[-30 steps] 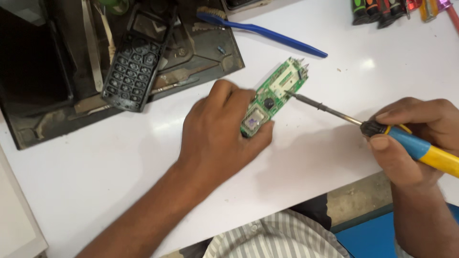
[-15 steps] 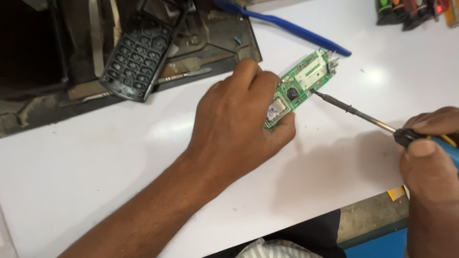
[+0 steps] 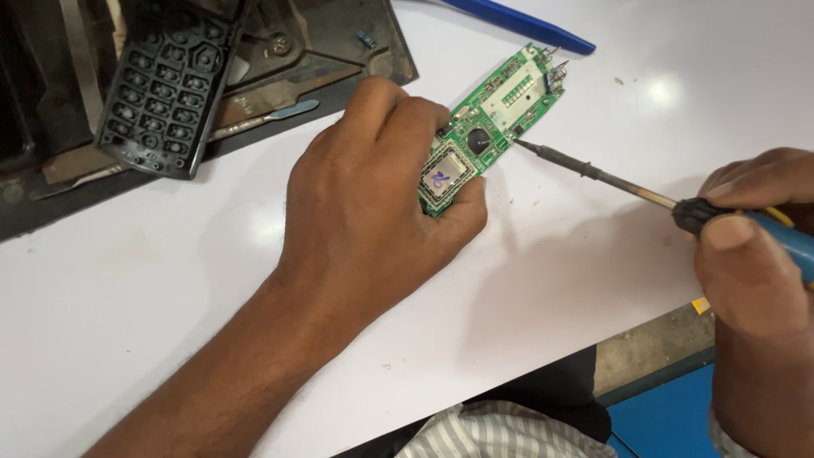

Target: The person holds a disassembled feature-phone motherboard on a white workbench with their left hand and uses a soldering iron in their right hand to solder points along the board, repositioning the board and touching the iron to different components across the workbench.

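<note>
Left hand (image 3: 365, 203): lying palm-down on the white desk (image 3: 170, 280), its grip pinching the near end of a green circuit board (image 3: 492, 127) between thumb and fingers. The board is lying flat and slanting up toward the far right, its far end sticking out free of the hand.

Right hand (image 3: 755, 254): sitting at the right edge of view, its grip wrapped tight round the blue-and-yellow handle of a soldering iron (image 3: 593, 174). The iron's tip is touching the board's right edge near the middle.

Open desk is stretching wide at the lower left and between the two hands; the near desk edge is running just below the right hand.

Dark tray (image 3: 356, 59), far left: holding a black rubber keypad (image 3: 170, 80) and a thin metal tool (image 3: 263, 119). A blue-handled tool (image 3: 517, 25) is lying beyond the board.
</note>
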The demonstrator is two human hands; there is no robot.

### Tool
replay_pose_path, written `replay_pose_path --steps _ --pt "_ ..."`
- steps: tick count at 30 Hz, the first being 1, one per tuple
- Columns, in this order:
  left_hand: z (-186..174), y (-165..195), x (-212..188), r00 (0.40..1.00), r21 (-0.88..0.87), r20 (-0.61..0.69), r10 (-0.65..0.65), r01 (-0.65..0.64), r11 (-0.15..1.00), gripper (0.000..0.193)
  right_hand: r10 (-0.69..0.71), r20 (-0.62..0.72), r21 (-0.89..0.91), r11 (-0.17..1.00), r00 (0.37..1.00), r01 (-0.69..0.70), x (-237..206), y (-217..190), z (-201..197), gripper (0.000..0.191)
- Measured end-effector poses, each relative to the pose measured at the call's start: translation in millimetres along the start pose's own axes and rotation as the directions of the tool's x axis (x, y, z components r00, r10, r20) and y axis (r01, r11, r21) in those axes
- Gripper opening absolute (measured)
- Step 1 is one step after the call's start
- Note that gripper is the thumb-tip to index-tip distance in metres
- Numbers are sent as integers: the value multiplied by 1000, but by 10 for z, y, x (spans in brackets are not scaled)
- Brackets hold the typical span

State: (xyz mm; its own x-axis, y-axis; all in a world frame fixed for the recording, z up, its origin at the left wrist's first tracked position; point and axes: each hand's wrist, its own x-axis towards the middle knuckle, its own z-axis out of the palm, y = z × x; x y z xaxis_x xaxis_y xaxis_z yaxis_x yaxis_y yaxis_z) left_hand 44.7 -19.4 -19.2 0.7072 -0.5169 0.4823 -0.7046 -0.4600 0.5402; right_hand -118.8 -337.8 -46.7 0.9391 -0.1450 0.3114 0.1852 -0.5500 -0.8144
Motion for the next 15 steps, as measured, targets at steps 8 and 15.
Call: replay_pose_path --steps 8,15 --pt "-17 -8 0 999 -12 31 -31 31 999 36 -17 -4 -83 996 1000 17 49 -117 88 27" --pt "-35 -5 -16 999 -22 31 -34 35 999 37 -54 10 -114 992 998 55 38 -127 117 28"
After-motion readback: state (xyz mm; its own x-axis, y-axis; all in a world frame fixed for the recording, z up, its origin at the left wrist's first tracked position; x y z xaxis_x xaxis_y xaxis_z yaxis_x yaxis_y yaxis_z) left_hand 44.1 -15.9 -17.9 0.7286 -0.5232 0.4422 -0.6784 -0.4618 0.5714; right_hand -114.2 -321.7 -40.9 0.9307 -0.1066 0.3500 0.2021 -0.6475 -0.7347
